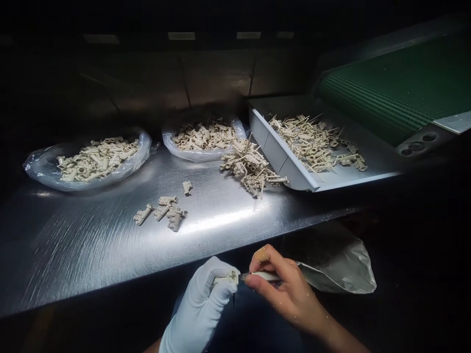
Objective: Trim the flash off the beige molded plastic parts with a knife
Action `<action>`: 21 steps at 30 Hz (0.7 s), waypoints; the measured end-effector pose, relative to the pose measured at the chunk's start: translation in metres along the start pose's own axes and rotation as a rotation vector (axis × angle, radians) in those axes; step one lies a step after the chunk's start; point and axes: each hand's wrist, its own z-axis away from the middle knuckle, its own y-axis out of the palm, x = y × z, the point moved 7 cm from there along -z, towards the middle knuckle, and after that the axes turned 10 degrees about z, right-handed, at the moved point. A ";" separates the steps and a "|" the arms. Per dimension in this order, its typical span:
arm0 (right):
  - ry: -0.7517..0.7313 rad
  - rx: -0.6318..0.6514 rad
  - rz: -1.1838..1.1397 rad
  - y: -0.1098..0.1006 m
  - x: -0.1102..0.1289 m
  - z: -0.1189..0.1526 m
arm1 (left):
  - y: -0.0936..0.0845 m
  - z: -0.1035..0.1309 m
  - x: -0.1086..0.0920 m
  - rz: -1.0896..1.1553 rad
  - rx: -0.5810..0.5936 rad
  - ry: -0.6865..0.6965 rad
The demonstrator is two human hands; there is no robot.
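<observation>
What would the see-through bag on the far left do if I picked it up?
The bag would probably sag, since its plastic looks thin and crinkly. The beige parts might spill, because its top is wide open. That big heap may make it bottom-heavy too.

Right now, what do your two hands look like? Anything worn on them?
Left hand: plain white glove, covering the fingers and wrist. Right hand: no glove, a tan bandage around one finger, no sleeve on the visible forearm.
</observation>
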 end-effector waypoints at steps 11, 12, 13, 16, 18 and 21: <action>-0.063 0.026 0.006 -0.011 0.004 -0.007 | 0.004 0.000 0.006 0.038 0.019 -0.108; -0.061 0.015 0.021 -0.012 0.004 -0.007 | 0.004 -0.001 0.006 0.030 0.015 -0.102; -0.062 0.004 0.037 -0.013 0.004 -0.007 | 0.004 -0.001 0.006 0.020 0.013 -0.094; -0.083 -0.026 0.080 -0.014 0.005 -0.007 | 0.003 -0.003 0.006 -0.024 0.010 -0.064; -0.103 -0.050 0.114 -0.013 0.007 -0.007 | 0.003 -0.004 0.004 -0.053 -0.006 -0.043; -0.153 -0.126 0.177 -0.013 0.012 -0.006 | 0.005 -0.004 -0.001 -0.091 -0.034 0.002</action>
